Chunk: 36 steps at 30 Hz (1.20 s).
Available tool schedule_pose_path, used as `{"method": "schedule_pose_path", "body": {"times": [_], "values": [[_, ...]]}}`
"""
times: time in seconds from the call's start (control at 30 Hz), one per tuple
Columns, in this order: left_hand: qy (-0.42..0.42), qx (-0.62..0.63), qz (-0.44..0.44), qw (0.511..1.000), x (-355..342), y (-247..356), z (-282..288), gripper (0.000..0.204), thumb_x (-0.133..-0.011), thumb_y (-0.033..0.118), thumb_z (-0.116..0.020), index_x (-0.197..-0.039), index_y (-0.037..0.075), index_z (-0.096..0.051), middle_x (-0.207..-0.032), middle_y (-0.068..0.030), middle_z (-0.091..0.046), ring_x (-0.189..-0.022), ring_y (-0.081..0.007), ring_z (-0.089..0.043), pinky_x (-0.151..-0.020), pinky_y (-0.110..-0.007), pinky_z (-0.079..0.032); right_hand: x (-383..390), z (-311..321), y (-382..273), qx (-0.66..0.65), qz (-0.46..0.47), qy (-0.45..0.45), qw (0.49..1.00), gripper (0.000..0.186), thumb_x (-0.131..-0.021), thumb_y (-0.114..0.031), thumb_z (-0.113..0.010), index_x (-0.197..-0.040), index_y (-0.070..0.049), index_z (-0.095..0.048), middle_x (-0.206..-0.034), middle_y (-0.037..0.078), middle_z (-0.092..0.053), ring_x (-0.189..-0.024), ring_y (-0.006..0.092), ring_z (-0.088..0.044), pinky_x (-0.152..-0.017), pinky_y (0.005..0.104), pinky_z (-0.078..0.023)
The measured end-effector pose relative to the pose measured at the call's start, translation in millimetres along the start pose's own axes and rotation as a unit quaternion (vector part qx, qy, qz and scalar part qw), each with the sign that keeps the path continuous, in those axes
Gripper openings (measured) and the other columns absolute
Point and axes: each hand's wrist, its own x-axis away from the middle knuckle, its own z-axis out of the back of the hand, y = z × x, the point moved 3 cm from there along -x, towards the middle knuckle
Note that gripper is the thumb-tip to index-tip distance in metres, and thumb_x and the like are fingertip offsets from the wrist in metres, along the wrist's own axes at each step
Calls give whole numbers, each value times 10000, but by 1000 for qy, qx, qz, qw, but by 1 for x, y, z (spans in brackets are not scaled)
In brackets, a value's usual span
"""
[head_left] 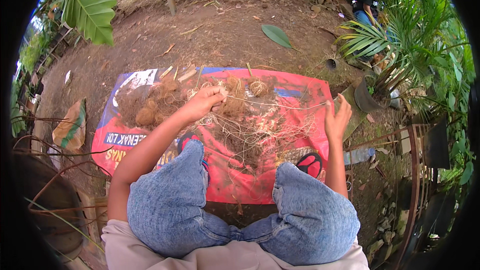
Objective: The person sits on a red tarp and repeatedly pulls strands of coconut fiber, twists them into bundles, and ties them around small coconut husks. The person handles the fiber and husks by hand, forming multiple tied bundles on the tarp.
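A thin pale string (280, 104) stretches nearly straight between my two hands above a red and blue printed sheet. My left hand (206, 103) is closed in a pinch on its left end. Over the sheet's right edge, my right hand (338, 116) has the other end at its thumb and fingertips. Below the stretched length lies a loose tangle of pale string (260, 132), partly over dark crumbly soil. Just beyond my left hand are brown fibrous clumps (146, 114) and a ball wrapped in string (258, 87).
The sheet (300, 170) lies on bare soil under my sandalled feet. A clear plastic bottle (359, 156) and a dark pot (366, 96) are at the right. A person (365, 12) is partly hidden behind palm fronds. Wooden benches stand at the far edge; a brown bag (70, 127) is left.
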Motion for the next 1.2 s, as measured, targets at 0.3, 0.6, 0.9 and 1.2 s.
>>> {"method": "schedule_pose_path", "body": {"times": [0.3,0.6,0.9,1.2], "values": [[-75,-94,4,993,6,20,-57,198,-1034,216,-511,-930,69,-593,-816,42,-549,-687,-49,-460,-641,-229,-387,63,-41,-132,-419,158,-387,806,346,-964,-215,-626,-1230,-1,-573,-1173,132,-578,-1073,228,-578,-913,331,-470],[22,23,26,999,6,-2,-5,208,-1028,230,-507,-857,116,-538,-708,70,-440,-617,-49,-391,-584,-239,-336,-26,11,32,-212,-215,101,948,221,-1019,-254,-534,-964,-42,-568,-1036,91,-556,-1008,212,-566,-884,386,-454],[-90,-30,-15,995,5,28,-71,219,-1030,270,-514,-896,105,-567,-730,61,-452,-685,-58,-442,-625,-233,-351,55,-16,-134,-292,242,-264,887,502,-927,-246,-671,-1358,-40,-516,-1249,160,-561,-1163,294,-548,-1003,412,-434],[-12,-1,49,999,9,-5,-16,177,-1035,212,-492,-923,96,-563,-735,56,-486,-671,-50,-450,-607,-236,-362,-6,15,-23,-690,-177,-5,702,366,-1077,-349,-456,-782,-135,-438,-793,-7,-486,-713,120,-478,-684,302,-415]]}}
